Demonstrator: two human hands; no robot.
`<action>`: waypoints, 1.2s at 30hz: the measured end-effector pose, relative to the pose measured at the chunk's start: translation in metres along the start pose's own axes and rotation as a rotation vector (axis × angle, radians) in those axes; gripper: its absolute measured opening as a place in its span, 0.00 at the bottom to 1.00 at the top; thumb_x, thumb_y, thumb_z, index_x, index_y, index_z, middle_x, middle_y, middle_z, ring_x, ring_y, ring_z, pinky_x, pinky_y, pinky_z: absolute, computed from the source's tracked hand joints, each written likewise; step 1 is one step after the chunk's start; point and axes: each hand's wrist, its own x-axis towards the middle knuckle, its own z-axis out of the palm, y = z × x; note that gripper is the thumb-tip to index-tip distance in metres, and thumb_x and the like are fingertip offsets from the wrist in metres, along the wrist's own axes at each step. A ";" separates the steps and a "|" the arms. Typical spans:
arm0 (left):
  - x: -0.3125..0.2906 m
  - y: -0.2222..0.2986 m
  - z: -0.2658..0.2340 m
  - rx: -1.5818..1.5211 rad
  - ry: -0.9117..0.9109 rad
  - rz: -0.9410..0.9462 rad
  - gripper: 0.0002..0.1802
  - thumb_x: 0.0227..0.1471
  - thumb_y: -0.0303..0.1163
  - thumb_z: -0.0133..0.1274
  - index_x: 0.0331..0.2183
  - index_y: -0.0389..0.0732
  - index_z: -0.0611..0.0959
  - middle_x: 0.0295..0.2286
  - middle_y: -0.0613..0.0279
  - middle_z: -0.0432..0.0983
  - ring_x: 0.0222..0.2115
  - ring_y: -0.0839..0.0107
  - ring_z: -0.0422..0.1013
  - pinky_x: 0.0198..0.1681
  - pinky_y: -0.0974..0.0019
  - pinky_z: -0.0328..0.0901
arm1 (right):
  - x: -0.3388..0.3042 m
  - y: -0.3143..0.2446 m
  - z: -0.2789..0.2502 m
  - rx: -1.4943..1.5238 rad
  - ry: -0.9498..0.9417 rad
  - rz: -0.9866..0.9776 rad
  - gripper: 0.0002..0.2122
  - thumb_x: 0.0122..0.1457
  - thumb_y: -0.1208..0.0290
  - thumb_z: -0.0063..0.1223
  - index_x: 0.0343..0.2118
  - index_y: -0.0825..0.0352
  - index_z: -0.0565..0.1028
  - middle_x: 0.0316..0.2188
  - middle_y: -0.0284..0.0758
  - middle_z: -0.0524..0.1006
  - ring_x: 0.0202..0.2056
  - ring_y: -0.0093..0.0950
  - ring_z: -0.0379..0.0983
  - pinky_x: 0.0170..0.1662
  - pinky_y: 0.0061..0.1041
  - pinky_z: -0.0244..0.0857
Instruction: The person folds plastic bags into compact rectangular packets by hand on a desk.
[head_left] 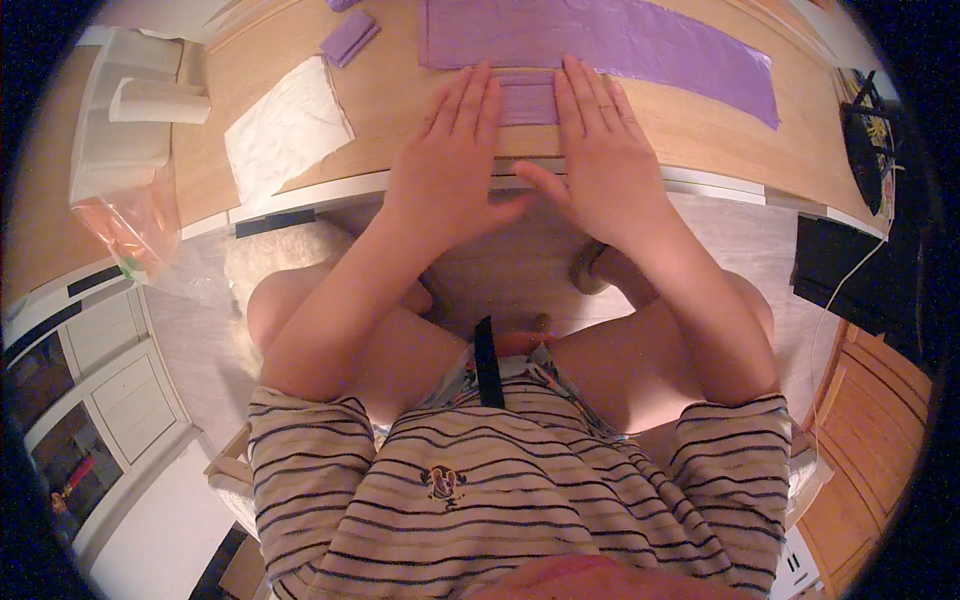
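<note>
A folded strip of thin purple plastic [528, 102] lies flat on the wooden table near its front edge. My left hand [447, 160] rests flat at its left end, fingers stretched out. At the right end my right hand [607, 150] lies the same way, with its thumb reaching inward. The fingers cover both ends of the strip. Just beyond the fingertips stretches a long, flat purple plastic sheet [680, 50], like an opened-out bag. Farther left sits a small folded purple packet [350, 38].
A crumpled white sheet [290, 130] lies on the table [385, 110] left of my hands. At the far left are a white roll [160, 101] and a clear plastic bag [135, 225] hanging over the edge. A black object [870, 140] stands at the right end.
</note>
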 end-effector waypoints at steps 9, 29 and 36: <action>-0.008 -0.009 -0.001 0.098 0.012 0.045 0.54 0.40 0.53 0.59 0.60 0.31 0.56 0.61 0.48 0.50 0.63 0.55 0.47 0.65 0.55 0.43 | -0.007 0.010 -0.009 -0.174 -0.088 -0.037 0.35 0.56 0.55 0.51 0.61 0.70 0.56 0.64 0.39 0.55 0.64 0.32 0.51 0.66 0.35 0.43; -0.025 0.001 0.020 0.137 0.145 0.258 0.32 0.43 0.35 0.56 0.53 0.40 0.71 0.55 0.56 0.65 0.56 0.60 0.62 0.55 0.59 0.62 | -0.020 -0.012 -0.017 -0.176 0.147 -0.255 0.12 0.45 0.69 0.52 0.34 0.63 0.78 0.39 0.30 0.76 0.43 0.27 0.71 0.51 0.35 0.60; -0.017 -0.015 0.009 0.002 0.147 0.241 0.19 0.47 0.29 0.50 0.44 0.43 0.79 0.48 0.57 0.74 0.50 0.60 0.69 0.52 0.56 0.65 | -0.005 -0.016 -0.014 0.068 0.269 -0.293 0.10 0.45 0.69 0.52 0.31 0.64 0.77 0.41 0.34 0.75 0.43 0.34 0.70 0.50 0.36 0.62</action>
